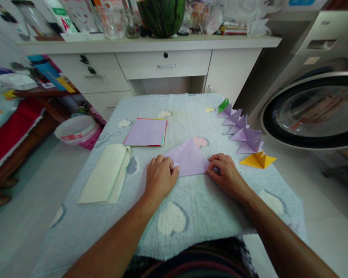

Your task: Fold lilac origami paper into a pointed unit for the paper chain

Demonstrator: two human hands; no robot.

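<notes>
A purple sheet of origami paper (190, 160), folded into a triangle with creases, lies on the cloth-covered table between my hands. My left hand (161, 173) pinches its left corner between thumb and fingers. At the right corner, my right hand (222, 170) has its thumb and fingertips closed on the paper's edge. Behind it to the left sits a stack of square coloured paper (146, 132), purple on top. A row of folded purple paper pieces (245, 134) runs down the right side, with a green one (223, 105) at the far end and an orange one (259, 160) nearest me.
A folded pale cloth or paper (104, 175) lies at the table's left. Beyond the table stands a white cabinet (162, 65) with a watermelon (162, 17) on top. A washing machine (316, 100) with a round door is at right, a pink bin (78, 131) at left.
</notes>
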